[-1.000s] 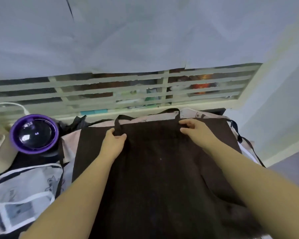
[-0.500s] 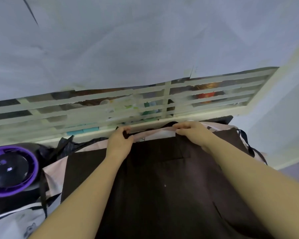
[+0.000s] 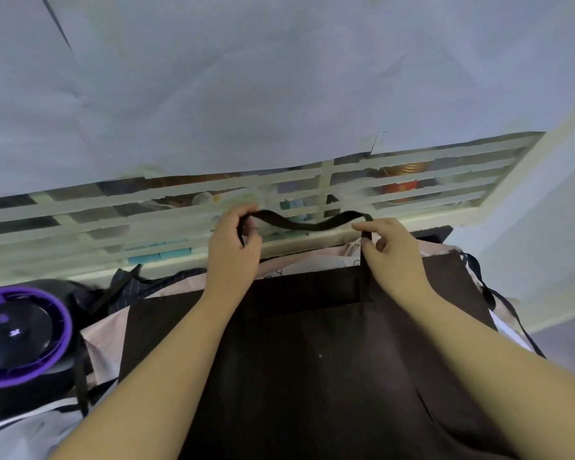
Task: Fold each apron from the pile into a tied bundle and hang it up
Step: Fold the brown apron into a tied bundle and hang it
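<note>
Brown, nearly black cloth fills the lower middle of the view: the apron [image 3: 312, 360] lies spread flat with its bib end away from the person, on top of a pile of other aprons that hides whatever carries it. Its neck strap [image 3: 309, 224] is raised off the cloth and sags in a shallow curve between the two hands, in front of a white slatted grille [image 3: 80, 217]. The left hand [image 3: 234, 250] has its fingers curled round the strap's left end, the loose part running down past the thumb. The right hand [image 3: 392, 254] pinches the right end between thumb and forefinger, just above the point where the strap meets the bib's top edge (the other fingers are loosely bent below it). Both forearms reach across the apron from the near edge. A pale pink apron [image 3: 102, 340] shows from under the brown one on the left and along the far edge, and a dark striped cloth [image 3: 136, 290] lies bunched beyond it. A black tie [image 3: 488, 295] trails down the right side of the pile. At far left sits a round black object with a purple rim [image 3: 17, 336], and a pale sheet [image 3: 279, 78] hangs over the upper part of the grille
</note>
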